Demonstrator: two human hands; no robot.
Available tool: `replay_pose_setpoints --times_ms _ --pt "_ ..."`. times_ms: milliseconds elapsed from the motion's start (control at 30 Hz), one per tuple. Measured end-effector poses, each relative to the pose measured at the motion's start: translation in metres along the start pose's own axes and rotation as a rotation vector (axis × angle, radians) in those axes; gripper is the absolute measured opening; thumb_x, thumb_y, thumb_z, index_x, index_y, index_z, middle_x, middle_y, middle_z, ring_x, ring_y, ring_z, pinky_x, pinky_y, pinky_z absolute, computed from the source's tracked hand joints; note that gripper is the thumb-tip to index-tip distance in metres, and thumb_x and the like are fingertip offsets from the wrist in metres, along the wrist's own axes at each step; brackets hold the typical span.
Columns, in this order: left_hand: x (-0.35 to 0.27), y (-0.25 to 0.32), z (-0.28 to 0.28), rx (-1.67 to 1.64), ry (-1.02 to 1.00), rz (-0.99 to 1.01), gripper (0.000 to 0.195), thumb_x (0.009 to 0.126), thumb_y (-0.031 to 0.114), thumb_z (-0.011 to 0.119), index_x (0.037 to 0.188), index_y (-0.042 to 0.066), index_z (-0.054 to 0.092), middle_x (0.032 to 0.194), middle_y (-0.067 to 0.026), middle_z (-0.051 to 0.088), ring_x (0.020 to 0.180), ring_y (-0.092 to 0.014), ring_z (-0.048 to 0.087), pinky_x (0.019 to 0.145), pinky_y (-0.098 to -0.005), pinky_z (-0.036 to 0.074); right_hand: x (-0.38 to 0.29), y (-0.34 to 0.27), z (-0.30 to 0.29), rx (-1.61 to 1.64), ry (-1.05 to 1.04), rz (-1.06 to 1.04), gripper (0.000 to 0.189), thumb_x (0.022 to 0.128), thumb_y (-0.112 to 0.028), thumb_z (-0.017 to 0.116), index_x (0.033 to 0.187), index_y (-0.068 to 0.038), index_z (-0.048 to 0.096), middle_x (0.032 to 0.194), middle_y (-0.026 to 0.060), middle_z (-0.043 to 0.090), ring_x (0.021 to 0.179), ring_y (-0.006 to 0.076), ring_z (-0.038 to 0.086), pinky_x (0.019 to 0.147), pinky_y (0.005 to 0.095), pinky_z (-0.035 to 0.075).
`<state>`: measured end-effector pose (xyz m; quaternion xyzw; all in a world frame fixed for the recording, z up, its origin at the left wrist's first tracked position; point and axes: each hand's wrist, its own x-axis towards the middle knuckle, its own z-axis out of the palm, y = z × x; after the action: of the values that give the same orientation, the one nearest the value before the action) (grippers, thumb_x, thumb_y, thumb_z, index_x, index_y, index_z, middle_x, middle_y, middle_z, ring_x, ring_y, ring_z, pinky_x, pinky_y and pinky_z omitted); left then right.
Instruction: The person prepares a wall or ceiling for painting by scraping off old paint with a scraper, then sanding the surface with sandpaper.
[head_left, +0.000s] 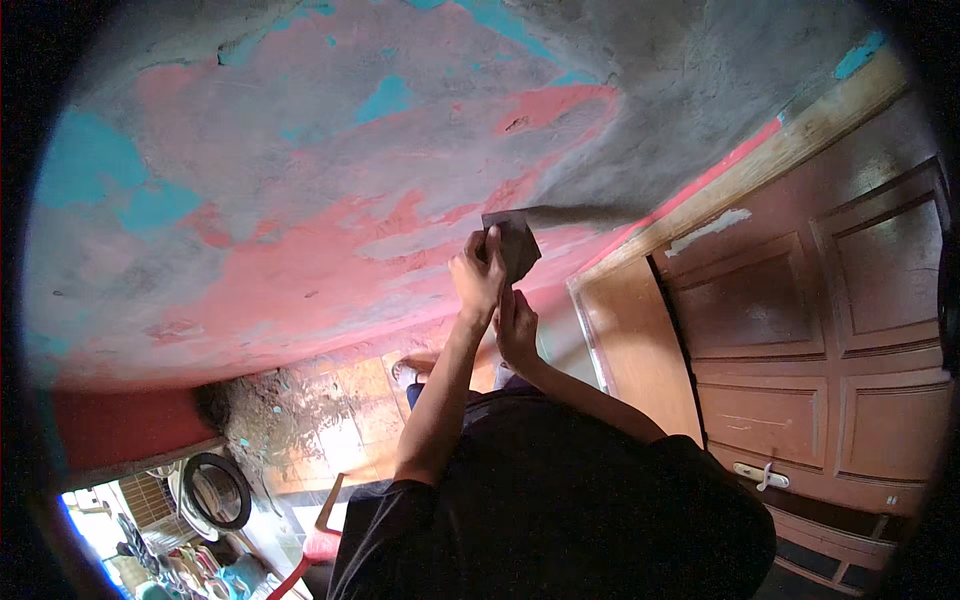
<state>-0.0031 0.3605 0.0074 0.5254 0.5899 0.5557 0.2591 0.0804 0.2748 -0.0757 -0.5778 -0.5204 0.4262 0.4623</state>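
Observation:
In front of me is a wall (300, 262) with patches of pink and turquoise paint among grey filler or plaster. A wide, dark blade, apparently a putty knife (517, 244), is held up close to it; I cannot tell whether its edge touches. My left hand (478, 271) grips the blade's left side, with the thumb lying along its face. Below it, my right hand (517, 326) is closed around what seems to be the handle, mostly hidden by the fingers.
To the right stand a wooden door frame (637, 244) and a brown panelled door (757, 300) with a metal handle (761, 475). Debris (259, 420) lies on the tiled floor (367, 390) along the wall's foot. A red chair (319, 547) is at lower left, near a round dark-rimmed object (241, 491).

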Motion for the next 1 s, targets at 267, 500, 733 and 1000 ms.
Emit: replay_pose_setpoints --times_ms 267,500,733,1000 --pt "0.012 0.026 0.008 -0.012 0.008 0.059 0.027 0.098 0.023 0.065 0.085 0.0 0.065 0.068 -0.0263 0.059 0.062 -0.046 0.061 0.052 -0.0422 0.046 0.026 0.009 -0.01 -0.074 0.06 -0.101 0.029 0.106 -0.027 0.047 0.114 0.0 0.055 0.076 0.0175 0.053 0.062 0.036 0.058 0.051 0.0441 0.042" --pt "0.007 0.015 0.009 -0.013 -0.025 0.059 0.026 0.098 0.021 0.064 0.083 -0.001 0.064 0.069 -0.0268 0.06 0.063 -0.046 0.062 0.053 -0.0427 0.046 0.023 0.04 -0.005 -0.302 0.015 -0.252 0.038 0.095 -0.013 0.055 0.131 -0.001 0.048 0.089 0.0181 0.055 0.067 0.0369 0.058 0.051 0.045 0.046" --pt "0.017 0.044 0.008 -0.01 -0.052 0.105 0.025 0.099 0.022 0.063 0.089 -0.001 0.065 0.071 -0.0268 0.063 0.065 -0.044 0.066 0.055 -0.0414 0.049 0.03 0.003 -0.013 -0.054 0.043 -0.18 0.024 0.1 -0.015 0.051 0.119 0.0 0.05 0.085 0.0198 0.052 0.065 0.0366 0.057 0.049 0.0451 0.041" --pt "0.002 0.006 0.004 -0.02 -0.003 0.03 0.032 0.1 0.023 0.063 0.082 -0.003 0.061 0.065 -0.0247 0.05 0.057 -0.018 0.035 0.051 -0.0375 0.042 0.013 0.023 -0.006 -0.189 0.005 -0.226 0.024 0.101 -0.014 0.051 0.121 -0.001 0.052 0.084 0.0172 0.053 0.066 0.0355 0.058 0.051 0.0434 0.042"
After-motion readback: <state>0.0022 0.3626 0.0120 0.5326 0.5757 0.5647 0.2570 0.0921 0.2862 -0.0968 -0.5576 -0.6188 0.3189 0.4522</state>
